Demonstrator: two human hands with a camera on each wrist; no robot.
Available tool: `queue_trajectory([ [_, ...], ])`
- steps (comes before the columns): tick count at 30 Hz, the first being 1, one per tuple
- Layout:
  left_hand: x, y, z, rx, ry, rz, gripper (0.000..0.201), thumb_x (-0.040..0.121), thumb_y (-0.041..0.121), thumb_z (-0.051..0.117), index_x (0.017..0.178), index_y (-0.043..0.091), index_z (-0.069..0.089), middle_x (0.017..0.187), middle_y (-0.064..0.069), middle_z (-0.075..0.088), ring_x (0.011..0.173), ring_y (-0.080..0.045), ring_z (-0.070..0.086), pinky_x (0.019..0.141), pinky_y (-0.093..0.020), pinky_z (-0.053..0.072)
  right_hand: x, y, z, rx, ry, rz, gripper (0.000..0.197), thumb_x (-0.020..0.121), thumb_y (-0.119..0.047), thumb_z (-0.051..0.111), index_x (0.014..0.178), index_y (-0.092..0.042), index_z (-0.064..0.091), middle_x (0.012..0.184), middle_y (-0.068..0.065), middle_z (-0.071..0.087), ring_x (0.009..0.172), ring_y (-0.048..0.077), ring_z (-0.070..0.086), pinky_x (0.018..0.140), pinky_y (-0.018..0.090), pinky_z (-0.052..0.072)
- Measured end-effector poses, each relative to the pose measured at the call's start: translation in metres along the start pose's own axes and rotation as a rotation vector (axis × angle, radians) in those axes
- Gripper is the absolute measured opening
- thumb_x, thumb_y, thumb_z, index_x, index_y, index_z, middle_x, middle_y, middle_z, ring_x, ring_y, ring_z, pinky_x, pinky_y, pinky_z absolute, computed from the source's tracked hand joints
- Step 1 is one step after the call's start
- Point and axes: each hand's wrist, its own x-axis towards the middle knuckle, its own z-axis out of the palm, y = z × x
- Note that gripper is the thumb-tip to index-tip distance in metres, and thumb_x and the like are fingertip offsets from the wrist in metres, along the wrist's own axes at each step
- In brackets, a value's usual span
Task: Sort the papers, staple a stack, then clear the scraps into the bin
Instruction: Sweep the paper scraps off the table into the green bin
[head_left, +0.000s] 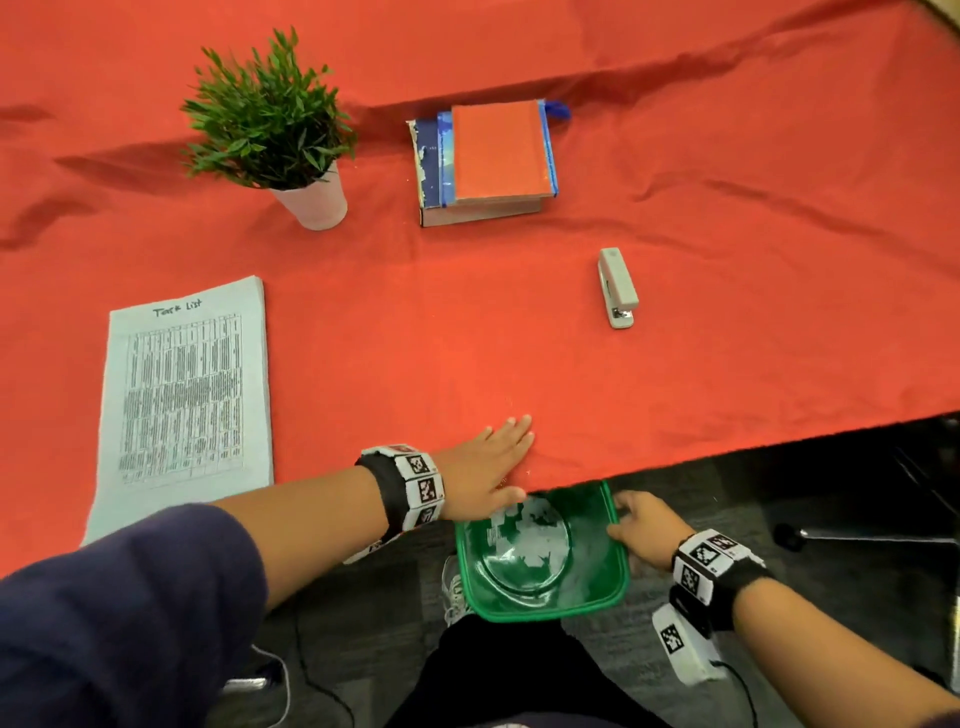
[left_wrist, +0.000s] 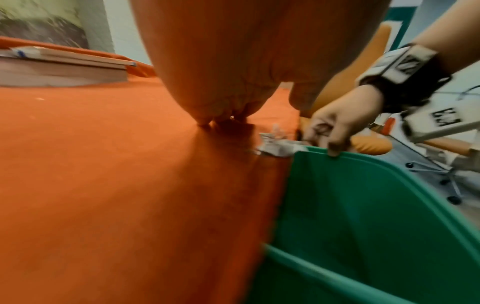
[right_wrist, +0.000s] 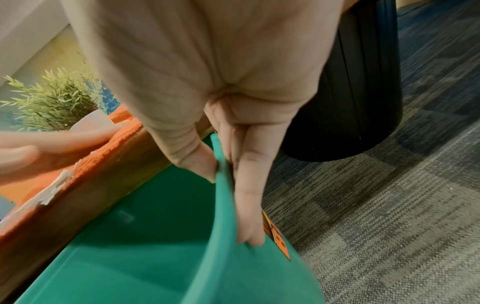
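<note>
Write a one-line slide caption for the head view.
Left hand sweeps paper scraps off the red tablecloth into the green bin, held by the right hand.

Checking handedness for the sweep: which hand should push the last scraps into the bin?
Left. The left hand lies flat on the cloth beside the scraps at the table edge; the right hand grips the green bin rim.

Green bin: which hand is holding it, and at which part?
The right hand pinches the green bin at its rim, thumb inside, fingers outside. The left hand holds nothing.
</note>
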Motion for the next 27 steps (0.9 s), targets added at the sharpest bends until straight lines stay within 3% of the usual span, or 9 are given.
queue_trajectory([
  [3,-0.013,0.021,0.011,-0.134,-0.033,0.011,0.066,0.103,0.041,0.026,0.153,0.012,-0.006,0.159,-0.001,-0.017,0.148,-0.011,-0.009,0.120,-0.026,-0.002,0.002,0.004,0.001,-0.007,-0.007,0.000,0.009,0.086,-0.009,0.064,0.094,-0.012,0.063,0.085,0.020,0.073,0.070,0.034,0.071,0.068,0.049,0.058],
  [5,-0.021,0.020,0.007,-0.210,0.070,-0.025,0.062,0.103,0.041,0.025,0.153,0.017,-0.003,0.160,0.003,-0.014,0.147,-0.006,-0.008,0.117,-0.022,-0.004,0.001,0.000,0.001,-0.010,-0.008,-0.005,0.007,0.086,-0.009,0.064,0.092,-0.012,0.064,0.085,0.018,0.074,0.071,0.033,0.071,0.067,0.046,0.059],
  [8,-0.034,-0.001,0.005,-0.196,0.214,-0.177,0.069,0.101,0.045,0.028,0.153,0.016,-0.006,0.159,-0.001,-0.018,0.147,-0.012,-0.011,0.121,-0.031,-0.001,-0.005,-0.008,0.001,0.017,-0.011,-0.004,0.006,0.087,-0.005,0.061,0.091,-0.009,0.064,0.086,0.015,0.073,0.071,0.031,0.072,0.060,0.039,0.059],
  [12,-0.045,-0.014,0.032,-0.143,0.144,-0.326,0.087,0.097,0.055,0.031,0.149,0.007,-0.018,0.155,-0.011,-0.029,0.146,-0.023,-0.020,0.122,-0.040,-0.001,-0.005,-0.014,0.004,0.024,-0.030,-0.003,0.011,0.087,-0.007,0.060,0.097,-0.008,0.065,0.088,0.013,0.073,0.072,0.028,0.072,0.060,0.040,0.060],
  [16,-0.029,0.013,0.055,-0.095,0.165,-0.262,0.088,0.096,0.058,0.027,0.147,0.009,-0.025,0.152,-0.009,-0.035,0.142,-0.023,-0.029,0.120,-0.039,-0.008,-0.002,-0.016,0.007,0.039,-0.041,0.022,0.011,0.090,-0.007,0.058,0.100,-0.007,0.063,0.086,0.015,0.074,0.064,0.027,0.071,0.049,0.030,0.055],
  [19,-0.014,0.035,0.061,-0.163,0.206,-0.219,0.084,0.098,0.052,0.029,0.148,0.010,-0.024,0.153,-0.006,-0.034,0.142,-0.021,-0.030,0.120,-0.038,-0.009,0.000,-0.013,0.009,0.083,-0.042,0.027,0.012,0.090,-0.003,0.058,0.101,-0.006,0.062,0.085,0.017,0.073,0.070,0.031,0.072,0.058,0.039,0.060],
  [21,-0.009,0.049,0.067,-0.206,0.181,-0.152,0.083,0.099,0.047,0.032,0.148,0.011,-0.024,0.153,-0.005,-0.035,0.142,-0.019,-0.031,0.120,-0.037,-0.010,0.001,-0.011,0.008,0.084,-0.042,0.023,0.013,0.090,-0.003,0.058,0.102,-0.005,0.061,0.087,0.017,0.073,0.069,0.031,0.072,0.056,0.036,0.059],
  [27,-0.022,0.065,0.075,-0.308,0.065,0.048,0.067,0.103,0.034,0.030,0.153,0.016,-0.011,0.158,0.005,-0.025,0.143,-0.005,-0.021,0.119,-0.026,0.002,0.002,-0.014,0.005,0.054,-0.042,0.008,0.008,0.091,-0.005,0.058,0.096,-0.010,0.060,0.083,0.016,0.073,0.061,0.028,0.070,0.053,0.034,0.057],
])
